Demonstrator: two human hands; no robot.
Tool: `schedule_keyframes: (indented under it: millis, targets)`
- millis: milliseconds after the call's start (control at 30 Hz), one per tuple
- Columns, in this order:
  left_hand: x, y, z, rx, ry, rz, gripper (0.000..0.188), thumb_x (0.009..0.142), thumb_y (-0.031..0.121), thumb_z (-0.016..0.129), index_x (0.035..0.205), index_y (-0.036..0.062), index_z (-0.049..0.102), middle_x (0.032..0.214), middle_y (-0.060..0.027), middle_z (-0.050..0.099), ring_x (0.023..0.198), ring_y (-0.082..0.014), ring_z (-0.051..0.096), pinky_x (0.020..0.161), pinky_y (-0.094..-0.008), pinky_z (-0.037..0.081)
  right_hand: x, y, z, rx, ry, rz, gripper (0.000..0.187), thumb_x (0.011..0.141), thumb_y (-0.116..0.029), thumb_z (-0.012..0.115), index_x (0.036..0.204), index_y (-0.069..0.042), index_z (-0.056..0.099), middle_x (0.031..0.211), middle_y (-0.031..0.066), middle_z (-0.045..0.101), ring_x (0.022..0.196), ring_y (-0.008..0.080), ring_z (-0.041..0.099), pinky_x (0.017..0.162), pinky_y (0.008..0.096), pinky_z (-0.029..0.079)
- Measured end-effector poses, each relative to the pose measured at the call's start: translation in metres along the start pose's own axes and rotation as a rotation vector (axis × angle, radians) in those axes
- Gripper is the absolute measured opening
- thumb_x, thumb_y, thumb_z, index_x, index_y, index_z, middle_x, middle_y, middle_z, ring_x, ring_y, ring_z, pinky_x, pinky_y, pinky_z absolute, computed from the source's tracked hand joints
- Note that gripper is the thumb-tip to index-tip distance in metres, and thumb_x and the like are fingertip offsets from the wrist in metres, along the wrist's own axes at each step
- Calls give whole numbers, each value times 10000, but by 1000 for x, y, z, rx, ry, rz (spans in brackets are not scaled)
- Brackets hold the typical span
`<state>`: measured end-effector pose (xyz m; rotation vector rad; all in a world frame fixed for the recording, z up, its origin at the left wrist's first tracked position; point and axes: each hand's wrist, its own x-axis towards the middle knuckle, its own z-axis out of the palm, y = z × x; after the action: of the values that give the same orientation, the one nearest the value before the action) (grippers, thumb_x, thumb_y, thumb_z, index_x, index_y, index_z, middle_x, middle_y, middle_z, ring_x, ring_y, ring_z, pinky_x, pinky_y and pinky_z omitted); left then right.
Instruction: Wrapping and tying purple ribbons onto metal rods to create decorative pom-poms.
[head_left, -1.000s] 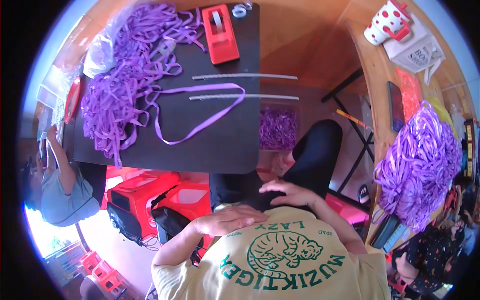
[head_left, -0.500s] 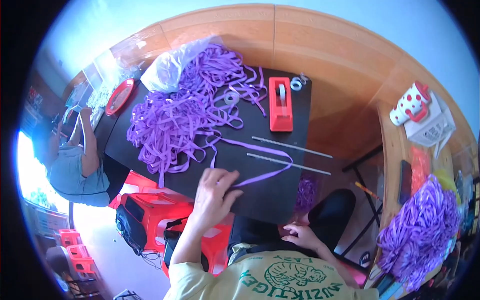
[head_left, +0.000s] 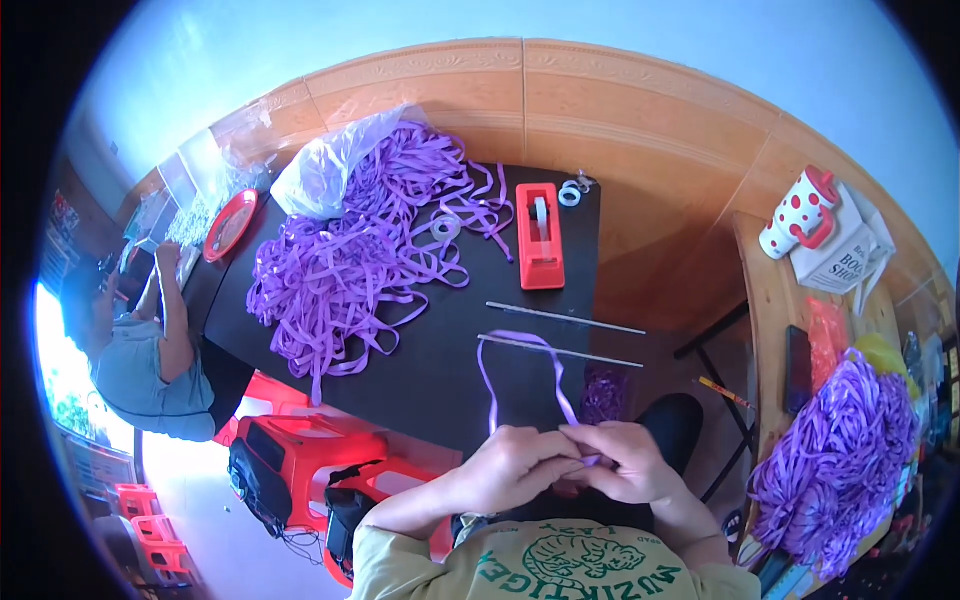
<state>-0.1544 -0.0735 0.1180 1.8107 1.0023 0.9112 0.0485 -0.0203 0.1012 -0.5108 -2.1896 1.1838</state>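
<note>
My left hand (head_left: 512, 468) and my right hand (head_left: 622, 462) meet just past the table's near edge, fingers closed on a narrow purple ribbon (head_left: 558, 372). The ribbon rises from between them in a loop that reaches over the dark table. Two thin, pale sticks (head_left: 565, 318) lie side by side beyond my hands, jutting past the table's right edge; the loop crosses the nearer one. A large tangled heap of purple ribbon (head_left: 325, 285) covers the table's left half, partly inside a white plastic bag (head_left: 322, 170). My fingers hide the ribbon's ends.
A red tape dispenser (head_left: 541, 265) and tape rolls (head_left: 570, 194) sit at the back right. On a wooden bench to the right are a dotted tumbler (head_left: 796, 215), a phone (head_left: 797, 368) and more purple ribbon (head_left: 840, 465). Red stools (head_left: 300, 450) stand left; another person (head_left: 155, 370) works far left.
Both hands have come together in front of my body. My left hand drew the ribbon away from the heap toward me, and my right hand rose from my lap to grip it.
</note>
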Motion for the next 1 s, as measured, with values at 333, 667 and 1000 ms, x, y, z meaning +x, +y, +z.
schedule_keyframes:
  millis: [333,667,1000]
  targets:
    - [22,-32,20,-748,-219,-356,185,894,8,564,1055,-49,634,745,-57,614,653,-101,571,604,-224,463,-75,33,-66,185,710,-30,140,753,101,538,874,47,584,848,163,564,496,112,495,412,207,392]
    - [64,-36,79,-879,8,-395,216,881,13,581,1090,-28,617,796,-64,646,665,-93,570,608,-217,466,-58,59,-30,203,436,85,448,705,120,612,1137,8,579,1100,135,597,653,90,567,565,209,435]
    - [65,-38,73,-915,7,-540,211,873,19,589,1076,-28,619,837,-71,646,603,-55,494,524,-166,379,-52,56,-54,-112,475,-35,202,681,111,623,870,44,653,752,116,618,652,177,605,569,253,445]
